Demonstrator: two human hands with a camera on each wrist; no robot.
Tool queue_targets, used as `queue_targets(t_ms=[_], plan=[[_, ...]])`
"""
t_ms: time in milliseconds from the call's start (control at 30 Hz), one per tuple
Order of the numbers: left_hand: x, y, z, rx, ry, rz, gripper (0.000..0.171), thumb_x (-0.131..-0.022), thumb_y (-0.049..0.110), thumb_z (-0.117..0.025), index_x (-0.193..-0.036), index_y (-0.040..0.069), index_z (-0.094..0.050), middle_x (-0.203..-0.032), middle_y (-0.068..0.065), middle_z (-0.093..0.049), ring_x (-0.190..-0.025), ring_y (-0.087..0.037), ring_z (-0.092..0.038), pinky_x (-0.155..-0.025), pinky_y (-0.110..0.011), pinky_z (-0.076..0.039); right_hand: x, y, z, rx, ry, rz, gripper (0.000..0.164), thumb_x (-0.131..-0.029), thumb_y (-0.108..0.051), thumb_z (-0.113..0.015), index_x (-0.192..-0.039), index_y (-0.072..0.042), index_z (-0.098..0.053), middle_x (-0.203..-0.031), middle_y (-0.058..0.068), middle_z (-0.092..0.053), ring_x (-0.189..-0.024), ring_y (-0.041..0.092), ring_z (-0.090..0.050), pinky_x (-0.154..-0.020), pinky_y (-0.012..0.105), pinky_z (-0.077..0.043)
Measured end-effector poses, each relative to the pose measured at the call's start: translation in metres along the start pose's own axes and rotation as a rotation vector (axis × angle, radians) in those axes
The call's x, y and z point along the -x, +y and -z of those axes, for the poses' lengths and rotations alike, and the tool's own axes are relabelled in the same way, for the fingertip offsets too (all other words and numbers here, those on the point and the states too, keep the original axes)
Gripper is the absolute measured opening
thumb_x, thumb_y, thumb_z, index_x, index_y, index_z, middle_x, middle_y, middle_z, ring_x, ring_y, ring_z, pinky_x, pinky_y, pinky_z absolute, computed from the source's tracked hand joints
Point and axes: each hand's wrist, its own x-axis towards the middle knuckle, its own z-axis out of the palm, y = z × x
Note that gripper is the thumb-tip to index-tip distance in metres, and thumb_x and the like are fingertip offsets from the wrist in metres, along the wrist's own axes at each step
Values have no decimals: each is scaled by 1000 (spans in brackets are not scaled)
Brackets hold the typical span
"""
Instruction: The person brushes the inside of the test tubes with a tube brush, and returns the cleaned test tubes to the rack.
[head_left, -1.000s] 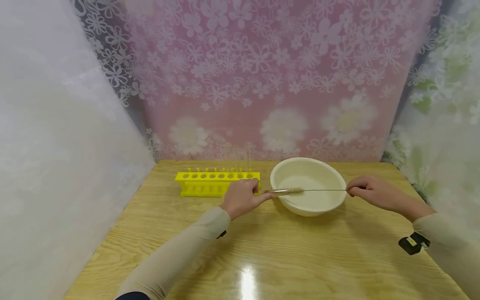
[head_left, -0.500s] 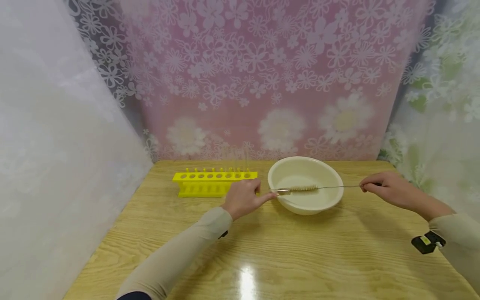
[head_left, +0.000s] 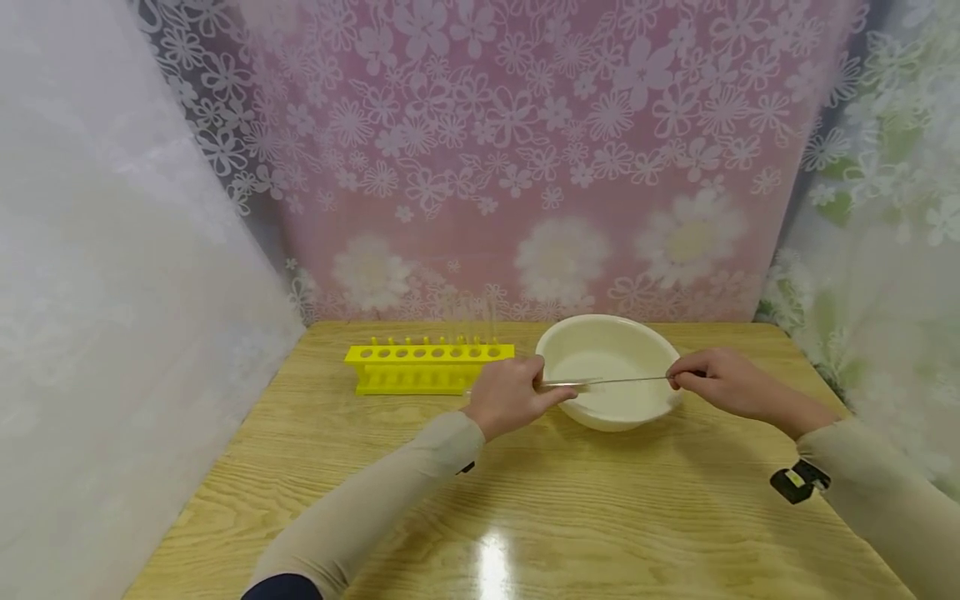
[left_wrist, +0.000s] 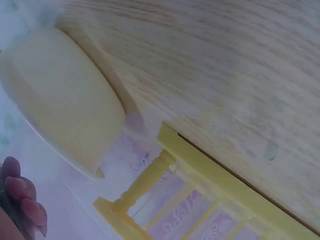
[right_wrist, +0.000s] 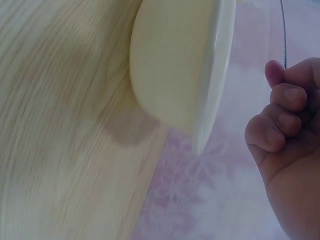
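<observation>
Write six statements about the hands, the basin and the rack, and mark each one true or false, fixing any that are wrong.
1. The left hand grips a slim tube. True.
2. The basin is dark blue. False: it is cream-coloured.
3. The right hand pinches a thin wire. True.
4. Clear tubes stand in the yellow rack, at its end nearer the basin. True.
5. The yellow rack is completely full. False: its end farther from the basin holds no tubes.
6. In the head view, the yellow rack stands right of the basin. False: it stands left.
</observation>
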Motion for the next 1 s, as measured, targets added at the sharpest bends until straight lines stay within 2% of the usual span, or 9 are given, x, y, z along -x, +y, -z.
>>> queue_targets(t_ms=[133, 433, 567, 733, 1000], plan=[[-2, 4, -1, 1, -22, 15, 51, -88, 71, -59, -73, 24, -49, -59, 12, -48, -42, -5, -40, -41, -20, -31, -12, -7, -12, -20, -17, 25, 21, -102, -6, -55, -101, -10, -76, -100, 4, -74, -72, 6, -58, -63, 26, -45], [-6, 7, -7, -18, -18, 36, 52, -88, 73, -59, -73, 24, -49, -59, 11, -49, -41, -6, -41, -39, -21, -32, -35, -18, -33, -116, -89, 18, 24, -104, -9, -52, -97, -9, -76, -99, 9, -74, -58, 3, -46, -57, 27, -41], [-5, 5, -7, -31, -3, 31, 52, -88, 71, -60, -72, 23, -48, -57, 11, -48, -41, -6, -39, -39, -21, -30, -39, -22, -34, -121, -104, 42, 25, -104, -8, -52, -97, -11, -76, -98, 6, -74, -63, 4, -50, -61, 27, -42], [-6, 4, -6, -16, -23, 33, 52, -88, 72, -59, -73, 24, -49, -58, 11, -49, -42, -6, -40, -41, -21, -31, -40, -23, -29, -97, -89, 77, 26, -102, -6, -53, -98, -14, -77, -94, -1, -74, -65, 3, -54, -62, 26, -44], [-3, 5, -3, 7, -12, 17, 52, -87, 73, -59, -73, 24, -51, -59, 12, -49, -42, -5, -41, -41, -21, -32, -33, -26, -20, -71, -105, 69, 25, -103, -8, -54, -101, -11, -78, -97, 2, -75, -73, 9, -62, -65, 27, -48]])
